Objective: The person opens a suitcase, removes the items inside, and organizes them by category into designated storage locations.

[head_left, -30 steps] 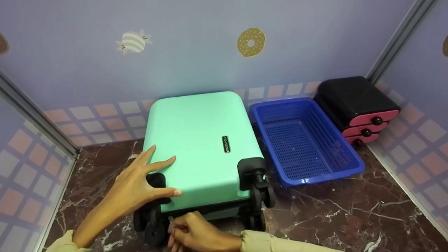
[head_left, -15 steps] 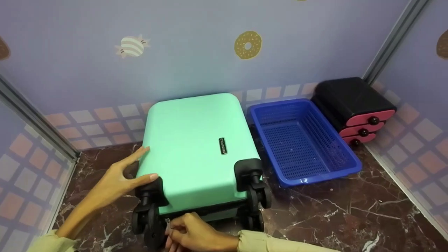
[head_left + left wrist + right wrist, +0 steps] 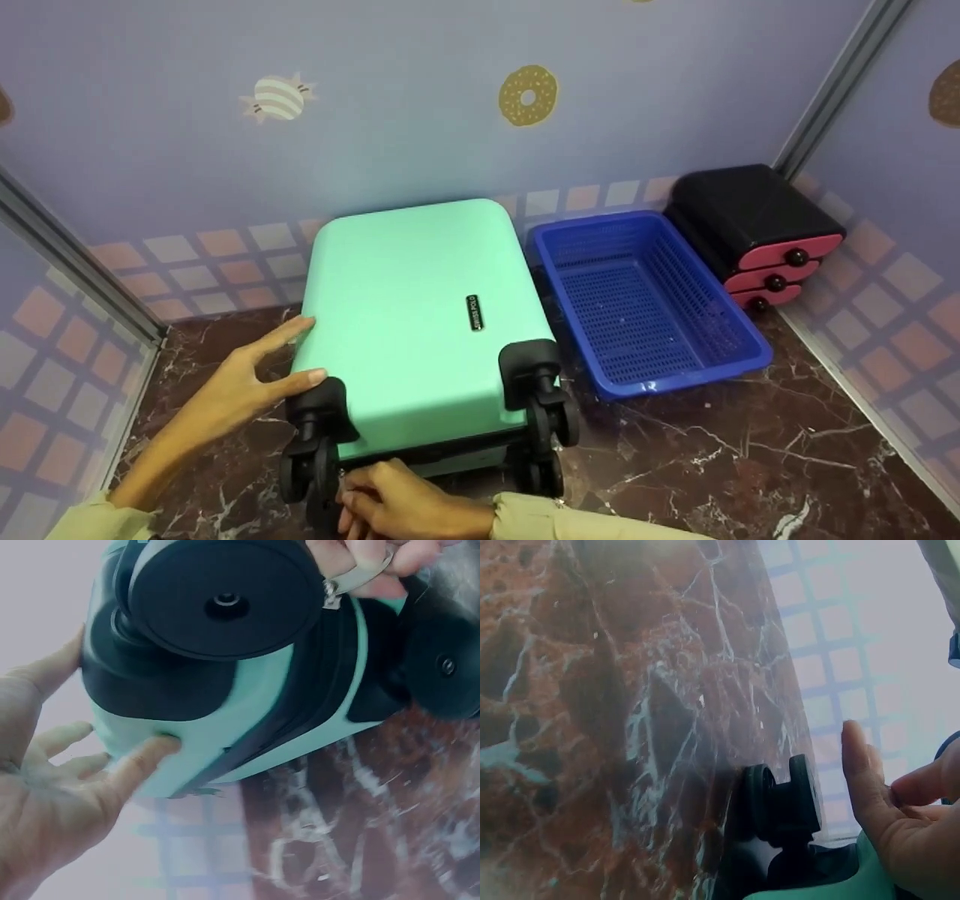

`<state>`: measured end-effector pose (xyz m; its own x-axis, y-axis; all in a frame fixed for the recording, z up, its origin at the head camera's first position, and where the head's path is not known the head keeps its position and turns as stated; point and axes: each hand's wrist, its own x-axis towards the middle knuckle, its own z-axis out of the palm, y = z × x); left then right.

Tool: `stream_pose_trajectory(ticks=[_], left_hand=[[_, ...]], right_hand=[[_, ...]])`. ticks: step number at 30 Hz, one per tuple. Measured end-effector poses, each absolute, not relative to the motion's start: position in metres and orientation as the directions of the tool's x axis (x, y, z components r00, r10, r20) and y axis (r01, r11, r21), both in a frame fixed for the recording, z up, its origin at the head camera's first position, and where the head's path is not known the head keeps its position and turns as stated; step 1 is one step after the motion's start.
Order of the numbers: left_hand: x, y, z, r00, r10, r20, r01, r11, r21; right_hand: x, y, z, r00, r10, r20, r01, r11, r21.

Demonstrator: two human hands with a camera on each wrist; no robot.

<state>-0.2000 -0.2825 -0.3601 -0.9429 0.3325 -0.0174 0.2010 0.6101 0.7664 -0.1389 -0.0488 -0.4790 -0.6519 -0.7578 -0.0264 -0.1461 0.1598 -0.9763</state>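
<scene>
A mint-green hard-shell suitcase (image 3: 405, 300) lies flat on the marble-patterned floor, its black wheels (image 3: 551, 416) toward me. My left hand (image 3: 232, 386) rests against the suitcase's near left corner, thumb and fingers spread along its side. In the left wrist view, fingers of that hand (image 3: 67, 795) touch the green shell beside a black wheel housing. My right hand (image 3: 397, 499) is low at the wheeled end, next to the left wheels. It pinches a metal zipper pull (image 3: 364, 574), visible in the left wrist view. Much of the zipper seam is hidden in the head view.
Right of the suitcase stands a blue perforated plastic basket (image 3: 637, 315). Beyond it is a black drawer box (image 3: 754, 210) with pink drawer fronts. Purple walls (image 3: 405, 97) with printed sweets close in the back and both sides.
My left hand has slid left and back from the suitcase's top to its left edge. My right hand has shifted slightly left along the wheeled end, still pinching the zipper pull.
</scene>
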Motion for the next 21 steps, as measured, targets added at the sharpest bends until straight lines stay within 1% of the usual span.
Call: stream_pose_trajectory(ticks=[4,7,9,12,14,16,19,20,21], left_hand=[[-0.192,-0.255,-0.350,-0.935,0.345,0.087,0.318,0.701,0.639],[-0.182,-0.219,-0.345,-0.904,0.412,0.116,0.398,0.709,0.582],[-0.177,-0.192,-0.343,-0.866,0.485,0.121,0.467,0.697,0.544],[-0.175,-0.156,-0.341,-0.780,0.613,0.124,0.588,0.651,0.481],[-0.177,-0.135,-0.343,-0.706,0.693,0.144,0.678,0.603,0.421],[-0.182,-0.116,-0.344,-0.641,0.755,0.138,0.742,0.563,0.365],[-0.189,-0.093,-0.346,-0.572,0.811,0.121,0.804,0.525,0.279],[-0.191,-0.086,-0.346,-0.558,0.823,0.110,0.816,0.520,0.252],[-0.192,-0.080,-0.346,-0.544,0.833,0.099,0.829,0.516,0.215]], right_hand=[[-0.137,-0.014,-0.482,-0.646,-0.758,-0.086,-0.245,0.314,-0.917],[-0.133,0.024,-0.483,-0.665,-0.742,-0.083,-0.308,0.374,-0.875],[-0.133,0.051,-0.483,-0.680,-0.732,-0.052,-0.346,0.383,-0.857],[-0.133,0.090,-0.476,-0.696,-0.718,0.005,-0.475,0.455,-0.753],[-0.135,0.114,-0.473,-0.681,-0.728,0.079,-0.611,0.506,-0.608],[-0.138,0.134,-0.475,-0.639,-0.740,0.210,-0.736,0.510,-0.444],[-0.143,0.155,-0.479,-0.585,-0.709,0.394,-0.811,0.507,-0.292],[-0.145,0.160,-0.480,-0.581,-0.690,0.432,-0.813,0.511,-0.279],[-0.146,0.165,-0.480,-0.596,-0.666,0.449,-0.801,0.531,-0.278]])
